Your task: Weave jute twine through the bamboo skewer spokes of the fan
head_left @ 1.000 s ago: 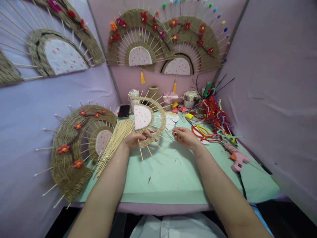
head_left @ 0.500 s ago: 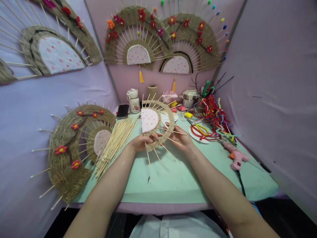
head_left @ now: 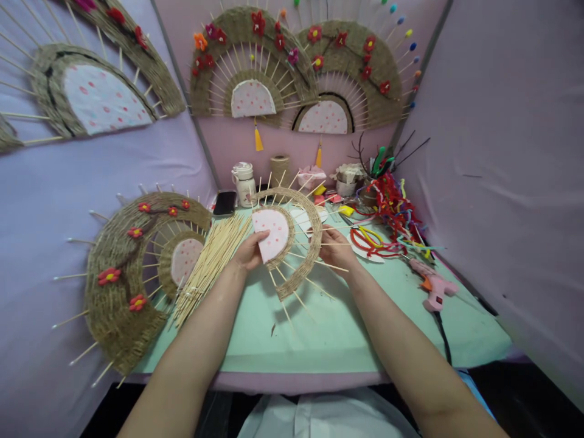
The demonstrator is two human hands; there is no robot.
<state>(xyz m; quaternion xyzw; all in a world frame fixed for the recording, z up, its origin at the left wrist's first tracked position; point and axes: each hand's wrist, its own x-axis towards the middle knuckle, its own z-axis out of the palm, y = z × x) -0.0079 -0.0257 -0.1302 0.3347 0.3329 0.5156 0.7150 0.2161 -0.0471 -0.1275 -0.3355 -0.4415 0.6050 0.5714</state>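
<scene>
Left hand [head_left: 249,251] clamped on the half-made fan of bamboo skewers, jute twine and a pink dotted paper semicircle [head_left: 285,234], thumb across the paper's straight edge, fingers tucked behind. Right hand [head_left: 335,248] on the far side, fingers curled loosely around the outer woven band and the bare skewer tips; how tight that grip is, hard to tell from here. The fan is held up, tilted on edge above the mint-green table [head_left: 328,328], not lying on it. Progress, by the look of it: paper centre on, narrow inner twine band woven, one outer arc woven, open spokes between them. Against the finished twine fan with red flowers [head_left: 132,274] leaning at the left, this one has a thinner outer band, no flowers, and long bare ends. Loose bundle of bamboo skewers [head_left: 212,261] lies just beside the left wrist; pink glue gun [head_left: 433,289] rests well off to the right
</scene>
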